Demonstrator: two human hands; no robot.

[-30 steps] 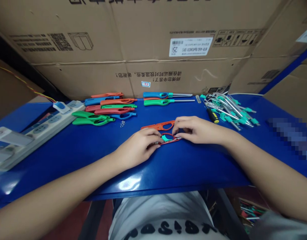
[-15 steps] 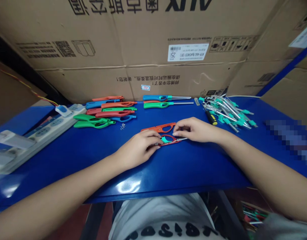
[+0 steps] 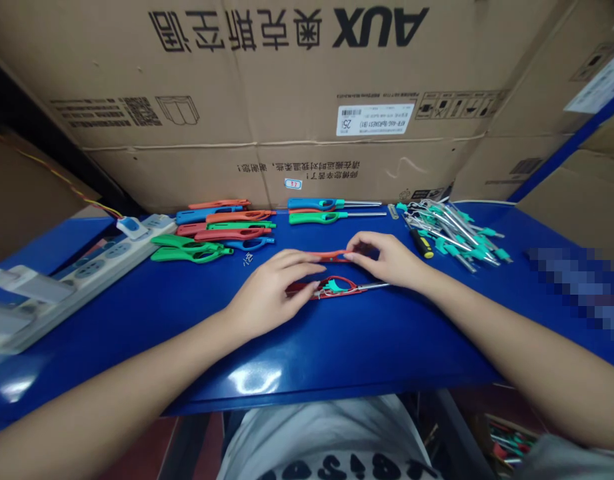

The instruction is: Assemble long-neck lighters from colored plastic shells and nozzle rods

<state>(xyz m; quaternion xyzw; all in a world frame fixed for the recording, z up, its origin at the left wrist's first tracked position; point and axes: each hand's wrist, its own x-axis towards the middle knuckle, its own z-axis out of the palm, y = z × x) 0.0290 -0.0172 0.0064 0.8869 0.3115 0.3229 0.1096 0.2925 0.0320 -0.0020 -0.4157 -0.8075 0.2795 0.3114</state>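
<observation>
The orange half shell of a long-nosed lighter (image 3: 331, 256) is turned edge-on above the blue table. At its right end, my right hand (image 3: 387, 259) pinches it between thumb and fingers. My left hand (image 3: 271, 290) reaches over its left end, fingers apart from the thumb; the covered end is hidden. Just below lies a red half shell (image 3: 341, 279) with a green trigger piece (image 3: 333, 287), thin wires and a metal tube (image 3: 374, 285) pointing right. My left thumb is at this red shell's left part; whether it presses on it I cannot tell.
Coloured handle shells (image 3: 227, 233) lie at the back left beside small screws (image 3: 248, 259) and a power strip (image 3: 101, 267). Lighters with tubes (image 3: 314, 217) sit at back centre. A screwdriver (image 3: 423, 244) and a heap of metal tubes (image 3: 461, 230) are at right. A cardboard box (image 3: 287, 100) stands behind.
The orange shell has gone from lying flat to edge-on, with my right hand now gripping its end. My left hand has loosened over the red shell, showing more of it. The view has tilted up slightly.
</observation>
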